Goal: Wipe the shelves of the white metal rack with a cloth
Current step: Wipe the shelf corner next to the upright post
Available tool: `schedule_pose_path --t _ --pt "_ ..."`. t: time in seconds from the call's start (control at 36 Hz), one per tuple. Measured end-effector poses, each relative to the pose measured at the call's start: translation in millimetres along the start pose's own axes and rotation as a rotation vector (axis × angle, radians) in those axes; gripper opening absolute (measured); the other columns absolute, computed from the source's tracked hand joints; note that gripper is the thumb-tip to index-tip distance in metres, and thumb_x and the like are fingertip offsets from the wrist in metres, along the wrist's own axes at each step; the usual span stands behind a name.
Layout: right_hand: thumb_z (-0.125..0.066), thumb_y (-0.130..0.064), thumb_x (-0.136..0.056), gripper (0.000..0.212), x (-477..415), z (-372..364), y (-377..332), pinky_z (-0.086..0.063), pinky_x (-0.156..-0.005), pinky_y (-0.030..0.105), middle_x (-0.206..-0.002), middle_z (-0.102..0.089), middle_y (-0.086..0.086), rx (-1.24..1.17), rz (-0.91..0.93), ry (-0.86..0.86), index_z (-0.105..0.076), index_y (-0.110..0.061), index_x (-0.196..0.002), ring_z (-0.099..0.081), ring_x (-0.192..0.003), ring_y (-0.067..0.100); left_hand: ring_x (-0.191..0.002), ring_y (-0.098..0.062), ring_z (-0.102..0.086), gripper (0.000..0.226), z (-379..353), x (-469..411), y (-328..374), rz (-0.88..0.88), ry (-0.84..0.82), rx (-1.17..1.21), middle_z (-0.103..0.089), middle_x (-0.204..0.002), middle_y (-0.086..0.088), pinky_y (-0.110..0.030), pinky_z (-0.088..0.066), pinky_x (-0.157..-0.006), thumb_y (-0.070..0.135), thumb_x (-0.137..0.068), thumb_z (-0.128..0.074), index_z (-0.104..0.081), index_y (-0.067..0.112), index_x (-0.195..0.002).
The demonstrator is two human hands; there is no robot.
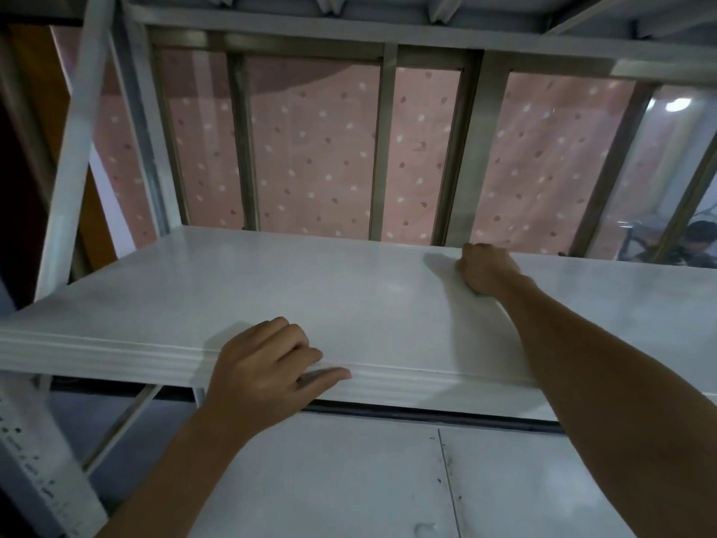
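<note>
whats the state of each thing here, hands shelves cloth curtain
left hand: resting on the front edge of the upper shelf, fingers curled, holding nothing visible
right hand: closed, pressed down near the back of the upper shelf
cloth: hardly visible, cannot tell if it is under the right hand
upper shelf: bare, nothing standing on it
lower shelf: bare, with dark specks and a seam
curtain: drawn behind the window bars

Both forearms bare, no sleeves, rings or watch showing.
</note>
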State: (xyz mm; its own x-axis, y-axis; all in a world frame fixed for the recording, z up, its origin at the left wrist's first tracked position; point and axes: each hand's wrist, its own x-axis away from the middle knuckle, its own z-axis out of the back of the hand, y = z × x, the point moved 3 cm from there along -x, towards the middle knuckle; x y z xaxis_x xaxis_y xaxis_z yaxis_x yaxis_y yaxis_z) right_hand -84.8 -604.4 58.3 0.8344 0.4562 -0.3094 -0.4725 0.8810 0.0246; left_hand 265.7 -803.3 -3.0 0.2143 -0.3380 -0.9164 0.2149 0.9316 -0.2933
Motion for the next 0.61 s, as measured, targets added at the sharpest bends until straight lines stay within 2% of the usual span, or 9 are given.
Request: schedule_pose_path --t 0.11,0.33,0.44,0.61 --pt "-0.038 -0.031 -0.103 0.037 -4.4 1.9 -45.9 -0.048 -0.091 0.041 -0.128 -0.058 0.023 -0.025 0.053 -0.024 -0.053 -0.006 -0.126 -0.057 -0.113 0.042 -0.054 -0.022 -0.060 0.042 16.6 12.5 -19.1 0.005 0.002 -0.029 -0.067 -0.065 -0.005 -0.034 -0.051 -0.050 0.039 -0.083 -0.091 -0.074 0.006 -0.064" --pt "-0.036 -0.028 -0.104 0.033 -11.6 4.1 -152.5 -0.048 -0.090 0.043 -0.118 -0.062 0.018 -0.006 0.216 -0.019 -0.052 -0.006 -0.123 -0.060 -0.104 0.035 -0.060 -0.026 -0.066 0.042 56.2 41.6 -64.8 0.064 -0.015 -0.089 -0.072 -0.073 -0.007 -0.038 -0.056 -0.055 0.042 -0.085 -0.089 -0.077 0.004 -0.070" --pt "-0.039 -0.019 -0.101 0.028 -14.5 6.0 -209.6 -0.049 -0.089 0.043 -0.120 -0.060 0.021 -0.001 0.258 -0.035 -0.050 -0.004 -0.121 -0.059 -0.108 0.040 -0.067 -0.026 -0.069 0.043 77.4 59.9 -89.2 0.090 -0.031 -0.134 -0.075 -0.078 -0.008 -0.038 -0.058 -0.063 0.045 -0.085 -0.088 -0.079 0.004 -0.074" --pt "-0.040 -0.017 -0.099 0.029 -18.3 7.7 -287.3 -0.048 -0.088 0.043 -0.119 -0.059 0.019 -0.003 0.290 -0.049 -0.049 -0.005 -0.124 -0.058 -0.106 0.038 -0.070 -0.027 -0.071 0.038 109.8 84.3 -123.4 0.111 -0.005 -0.195 -0.076 -0.081 -0.009 -0.037 -0.058 -0.071 0.042 -0.085 -0.089 -0.081 0.006 -0.075"
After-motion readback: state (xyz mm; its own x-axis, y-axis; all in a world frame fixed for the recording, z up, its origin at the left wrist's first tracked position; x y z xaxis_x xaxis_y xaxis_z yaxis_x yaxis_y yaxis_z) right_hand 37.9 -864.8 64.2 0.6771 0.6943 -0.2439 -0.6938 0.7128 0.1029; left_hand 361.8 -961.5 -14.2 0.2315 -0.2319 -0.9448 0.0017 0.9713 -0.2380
